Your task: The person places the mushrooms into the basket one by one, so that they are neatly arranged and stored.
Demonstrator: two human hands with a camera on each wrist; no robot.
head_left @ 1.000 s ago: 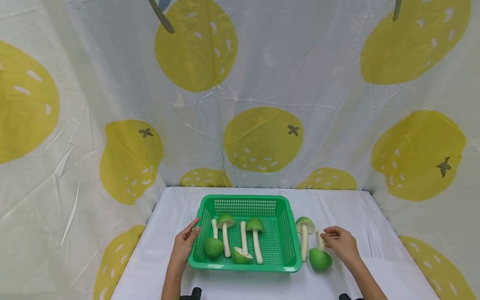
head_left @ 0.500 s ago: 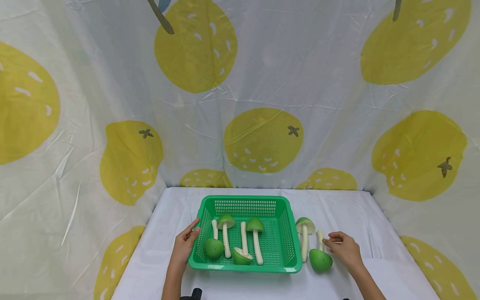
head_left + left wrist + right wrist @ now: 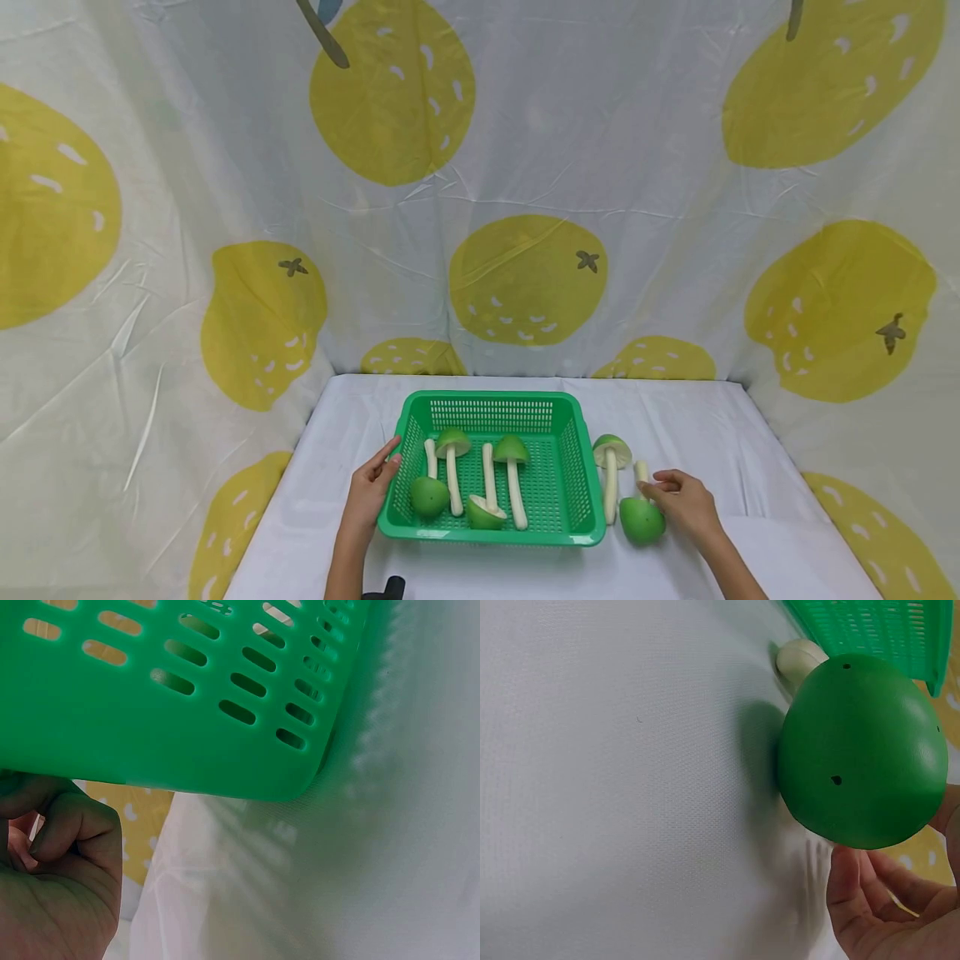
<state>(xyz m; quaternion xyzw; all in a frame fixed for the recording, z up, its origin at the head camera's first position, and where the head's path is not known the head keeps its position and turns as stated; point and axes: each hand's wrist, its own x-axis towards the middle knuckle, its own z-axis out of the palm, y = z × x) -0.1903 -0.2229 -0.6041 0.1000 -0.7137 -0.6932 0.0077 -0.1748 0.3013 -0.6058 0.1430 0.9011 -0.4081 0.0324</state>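
My left hand (image 3: 366, 483) grips the left rim of a green plastic basket (image 3: 588, 533), thumb at the rim. In the basket lie toy mushrooms, among them a green-capped mushroom (image 3: 429, 497) and another mushroom (image 3: 512, 450), caps and stems alternating. My right hand (image 3: 686, 500) is at the pale stem of a mushroom (image 3: 642, 522) on the table, the thumb tip overlapping the stem. In the right wrist view that mushroom's cap (image 3: 862, 750) hides the stem and where thumb and fingers meet it, so I cannot tell whether they pinch it.
Another mushroom (image 3: 611, 454) lies between the basket's right wall and my right hand, cap toward the back. A white cloth (image 3: 480, 575) covers the table. Curtains printed with yellow fruit (image 3: 528, 279) hang behind and at both sides.
My right hand has shifted slightly away from the stem's tip, then back in, so its thumb now overlaps the stem lower down, near the cap. The left hand and basket stay in place.
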